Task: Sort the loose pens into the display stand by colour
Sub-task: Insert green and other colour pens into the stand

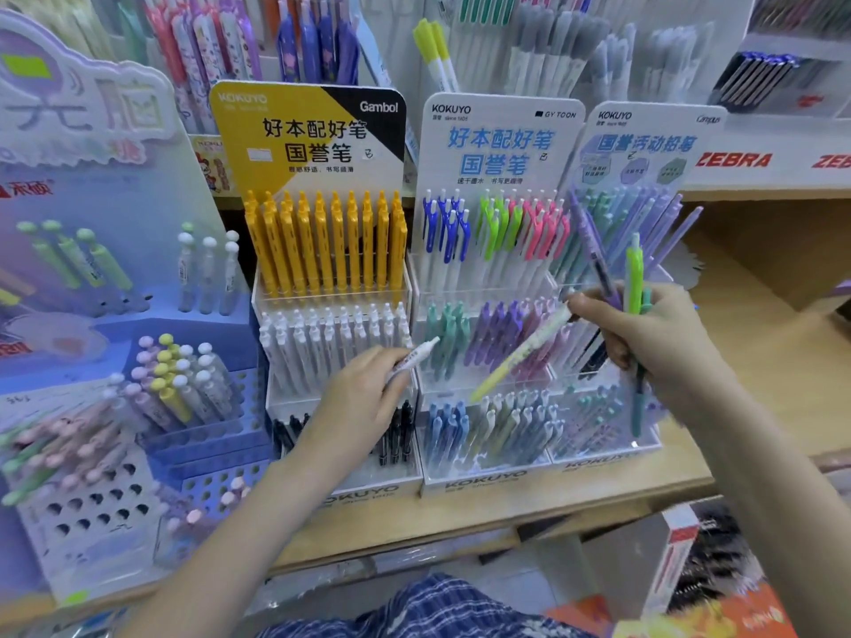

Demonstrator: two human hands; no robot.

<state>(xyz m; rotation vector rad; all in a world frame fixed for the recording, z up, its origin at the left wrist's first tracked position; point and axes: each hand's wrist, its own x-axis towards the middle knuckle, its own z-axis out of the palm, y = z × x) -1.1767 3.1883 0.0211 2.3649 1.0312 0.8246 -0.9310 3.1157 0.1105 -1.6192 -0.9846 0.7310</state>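
1. Pens, loose ones, are in both hands, in front of the tiered display stand (488, 481) on the wooden shelf (760, 370). They look light, stiff and smooth, so likely to slip or roll; the middle of the barrel seems the safest place to take hold.
2. The left hand (364, 402) is nearest, low before the stand's black row, its fingers (391, 361) pinching a white pen (414, 356) by the lower barrel, tip pointing up and right.
3. The right hand (644, 329) is higher, before the right-hand stand, fingers closed round a bundle: a yellow pen (520, 356) slanting down-left, a lime-green pen (634, 274) upright, a purple pen (594, 250) leaning back, and a teal pen (638, 407) hanging below the palm.
4. The palm hides how many pens are in the bundle.
5. Farther back, the stand's colour rows blur; several pastel shades are hard to tell apart, and the empty slots cannot be made out.
6. The left-hand displays and upper racks are cut off.
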